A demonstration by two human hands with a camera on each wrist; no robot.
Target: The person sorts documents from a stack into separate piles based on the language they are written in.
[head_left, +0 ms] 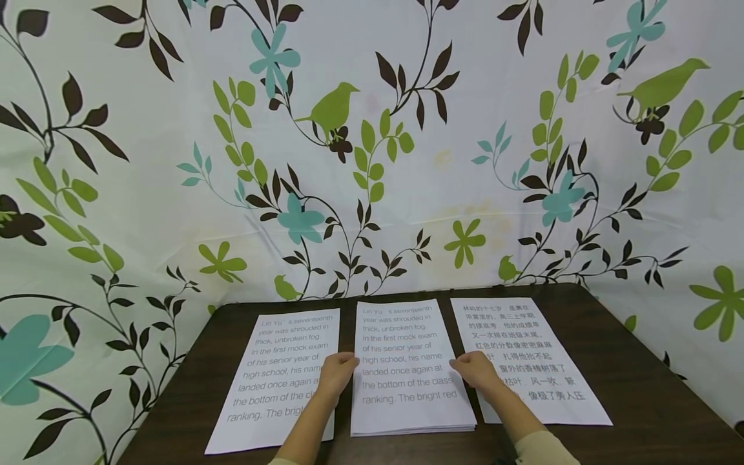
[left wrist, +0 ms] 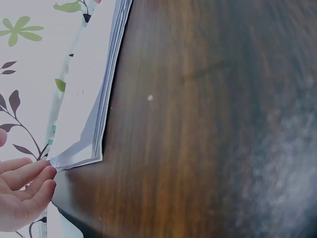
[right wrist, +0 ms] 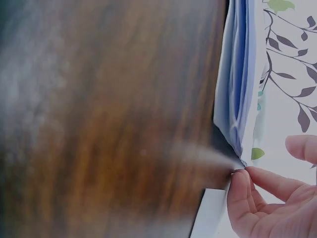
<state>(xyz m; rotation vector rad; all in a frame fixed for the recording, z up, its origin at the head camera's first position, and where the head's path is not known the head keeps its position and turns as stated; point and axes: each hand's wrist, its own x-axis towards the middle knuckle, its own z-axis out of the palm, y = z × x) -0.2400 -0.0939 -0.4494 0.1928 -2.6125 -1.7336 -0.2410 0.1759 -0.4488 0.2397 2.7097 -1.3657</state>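
A stack of printed paper (head_left: 401, 420) lies on the dark wooden table between my two hands, its lower edge showing several layers. My left hand (head_left: 337, 374) is at the stack's left edge. In the left wrist view its fingertips (left wrist: 45, 171) touch a corner of the sheets, with the thumb apart. At the right edge is my right hand (head_left: 478, 374). The right wrist view shows its bent fingertips (right wrist: 240, 181) against a corner of the stack (right wrist: 240, 74), where the sheet edges are slightly separated; the thumb stands away from the paper.
Left of the stack lies a sheet with English text (head_left: 273, 374), partly covered by my left forearm. To the right is a sheet with Chinese text (head_left: 558, 368), partly behind my right arm. A patterned cloth (head_left: 372, 226) hangs behind the table (head_left: 192, 387).
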